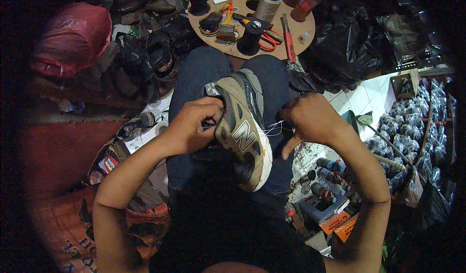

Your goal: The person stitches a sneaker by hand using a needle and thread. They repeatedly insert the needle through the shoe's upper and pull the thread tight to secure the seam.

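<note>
Shoe, tan and grey (244, 127): on the lap (194, 79), between the hands. Left hand (196, 123): fingers curled, gripping the shoe's opening. White thread (274, 125): from shoe to right hand (310, 120), closed on it, thumb extended. Far: round tabletop (308, 25), spools (250, 37).

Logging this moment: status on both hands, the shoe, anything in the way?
Left hand at shoe opening. Right hand beside the sole, white thread looping across the gap. Shoe over dark trousers. No obstruction seen.
</note>
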Motion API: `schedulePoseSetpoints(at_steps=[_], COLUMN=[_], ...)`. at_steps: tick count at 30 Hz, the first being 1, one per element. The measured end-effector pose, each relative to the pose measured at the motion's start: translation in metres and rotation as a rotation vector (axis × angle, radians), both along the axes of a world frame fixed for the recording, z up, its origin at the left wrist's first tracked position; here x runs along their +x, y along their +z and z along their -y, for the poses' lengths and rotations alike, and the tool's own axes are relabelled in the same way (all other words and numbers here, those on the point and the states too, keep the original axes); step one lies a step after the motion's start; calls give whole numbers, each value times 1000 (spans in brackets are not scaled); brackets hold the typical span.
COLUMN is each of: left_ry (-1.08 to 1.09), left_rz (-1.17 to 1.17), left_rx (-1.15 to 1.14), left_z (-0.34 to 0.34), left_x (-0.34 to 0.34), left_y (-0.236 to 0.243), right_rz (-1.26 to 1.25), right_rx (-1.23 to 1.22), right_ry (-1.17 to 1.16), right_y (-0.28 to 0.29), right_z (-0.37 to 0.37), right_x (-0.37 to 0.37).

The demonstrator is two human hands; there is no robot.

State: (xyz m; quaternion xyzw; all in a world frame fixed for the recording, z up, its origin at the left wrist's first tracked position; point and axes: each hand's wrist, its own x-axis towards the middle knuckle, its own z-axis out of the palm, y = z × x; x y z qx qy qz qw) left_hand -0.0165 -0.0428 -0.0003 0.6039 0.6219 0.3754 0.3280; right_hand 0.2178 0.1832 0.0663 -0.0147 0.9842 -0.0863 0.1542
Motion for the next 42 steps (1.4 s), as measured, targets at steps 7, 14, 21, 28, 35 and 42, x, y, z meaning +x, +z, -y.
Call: schedulePoseSetpoints(at_steps=[7, 14, 21, 28, 35, 42], left_ry=[123, 369, 470, 294, -30, -13], left_rz=[96, 758, 1503, 888, 736, -243], left_rx=[5, -145, -5, -293, -470, -237], left_z=[18, 39, 10, 0, -1, 10], left_x=[-7, -12, 17, 27, 17, 7], left_y=[12, 11, 3, 11, 14, 25], right_rz=[245, -1106, -121, -649, -281, -230], right_rx=[-1219, -2438, -1326, -2360, -721, -759], right_ry=[-382, -567, -867, -983, -1113, -1081], right_y=[-68, -90, -67, -52, -31, -27], right_z=[-32, -54, 62, 84, 100, 105], right_x=[43, 107, 73, 57, 22, -1])
